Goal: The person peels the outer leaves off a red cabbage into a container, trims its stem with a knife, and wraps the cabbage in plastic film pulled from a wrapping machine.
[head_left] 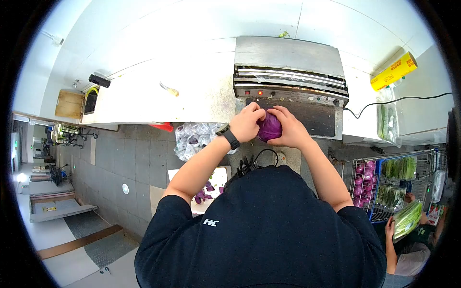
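A round purple cabbage (pixel 270 128) is between my two hands, over the dark front plate (pixel 314 120) of a metal wrapping machine (pixel 288 57). My left hand (pixel 248 124), with a black watch above its wrist, has its fingers bent together against the cabbage's upper left side. Curved around the right side of the cabbage is my right hand (pixel 291 128), thumb below and fingers above. A red light glows on the machine's front panel.
A peeler-like tool (pixel 169 90) lies on the white counter (pixel 201 108). Net-wrapped produce (pixel 189 139) and a bin with purple leaves (pixel 220 176) are below. At right are a yellow film roll (pixel 394 72), a black cable, a cart (pixel 377 161) and a person holding packed greens (pixel 407 221).
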A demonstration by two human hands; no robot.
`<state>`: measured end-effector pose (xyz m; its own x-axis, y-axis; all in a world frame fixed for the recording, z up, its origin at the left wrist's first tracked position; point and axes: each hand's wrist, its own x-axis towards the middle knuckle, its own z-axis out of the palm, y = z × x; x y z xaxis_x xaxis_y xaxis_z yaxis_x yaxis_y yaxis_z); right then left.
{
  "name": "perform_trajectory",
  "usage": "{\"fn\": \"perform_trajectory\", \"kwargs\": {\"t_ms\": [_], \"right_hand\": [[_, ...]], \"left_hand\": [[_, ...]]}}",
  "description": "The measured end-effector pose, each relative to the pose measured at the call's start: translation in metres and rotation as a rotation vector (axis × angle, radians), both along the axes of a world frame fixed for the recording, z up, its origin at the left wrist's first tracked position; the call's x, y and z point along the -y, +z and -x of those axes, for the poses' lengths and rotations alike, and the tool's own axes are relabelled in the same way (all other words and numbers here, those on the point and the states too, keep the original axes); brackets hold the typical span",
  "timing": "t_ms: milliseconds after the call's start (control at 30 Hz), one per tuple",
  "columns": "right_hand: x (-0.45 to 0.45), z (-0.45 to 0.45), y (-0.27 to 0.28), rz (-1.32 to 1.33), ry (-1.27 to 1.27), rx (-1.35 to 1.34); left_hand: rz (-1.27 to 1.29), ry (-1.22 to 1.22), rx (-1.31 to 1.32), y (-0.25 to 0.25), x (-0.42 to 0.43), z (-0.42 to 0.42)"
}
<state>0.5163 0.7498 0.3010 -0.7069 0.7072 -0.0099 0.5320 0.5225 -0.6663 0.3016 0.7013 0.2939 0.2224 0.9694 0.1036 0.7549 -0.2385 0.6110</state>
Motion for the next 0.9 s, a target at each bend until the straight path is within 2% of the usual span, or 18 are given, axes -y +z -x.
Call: {"fn": "perform_trajectory", "kwargs": {"t_ms": [133,300,367,467,533,667,767,833,900], "right_hand": [[0.003,-0.001,-0.001,-0.027,0.019,-0.004],[0.003,-0.004,-0.001,-0.053,0.026,-0.029],[0.007,-0.006,0.004,-0.069,-0.022,0.022],[0.013,-0.003,-0.002,-0.090,-0.066,0.026],[0.015,-0.001,-0.011,-0.090,-0.064,-0.017],[0.019,0.009,-0.003,-0.079,-0.167,0.010],[0.020,0.012,-0.001,-0.065,-0.215,0.025],[0.016,0.012,-0.007,-0.068,-0.229,0.037],[0.010,0.003,-0.015,-0.097,-0.230,-0.039]], "left_hand": [[-0.063,-0.021,0.141,0.001,0.006,0.007],[0.128,-0.102,0.315,-0.010,-0.003,0.026],[0.214,-0.053,0.339,-0.010,-0.001,0.028],[0.086,-0.015,0.358,-0.006,0.002,0.024],[-0.099,0.053,0.187,-0.026,0.000,0.026],[-0.091,0.206,0.220,-0.036,-0.002,0.020],[-0.013,0.219,0.210,-0.029,-0.003,0.014],[0.306,0.186,0.527,-0.034,-0.008,0.019],[0.271,0.201,0.556,-0.038,-0.007,0.024]]}}
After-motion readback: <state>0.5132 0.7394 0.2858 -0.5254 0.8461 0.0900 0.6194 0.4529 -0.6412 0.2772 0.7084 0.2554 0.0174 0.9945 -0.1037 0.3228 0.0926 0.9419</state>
